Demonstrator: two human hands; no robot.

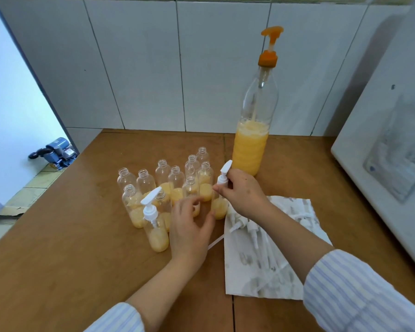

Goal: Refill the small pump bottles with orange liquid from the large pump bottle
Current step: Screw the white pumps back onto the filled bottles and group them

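I observe my right hand pinching a white pump head onto a small bottle mid-desk, my left hand relaxed open beside it, the large pump bottle near the desk's far edge.

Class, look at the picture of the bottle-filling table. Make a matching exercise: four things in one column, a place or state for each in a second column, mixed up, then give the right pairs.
Things:
1. large bottle
2. right hand
3. spare pumps
4. nearest small bottle

Places or states:
A. lying on the white paper
B. already capped with a white pump
C. standing at the back, orange pump on top
D. gripping a white pump on a small bottle

Pairs: 1-C, 2-D, 3-A, 4-B
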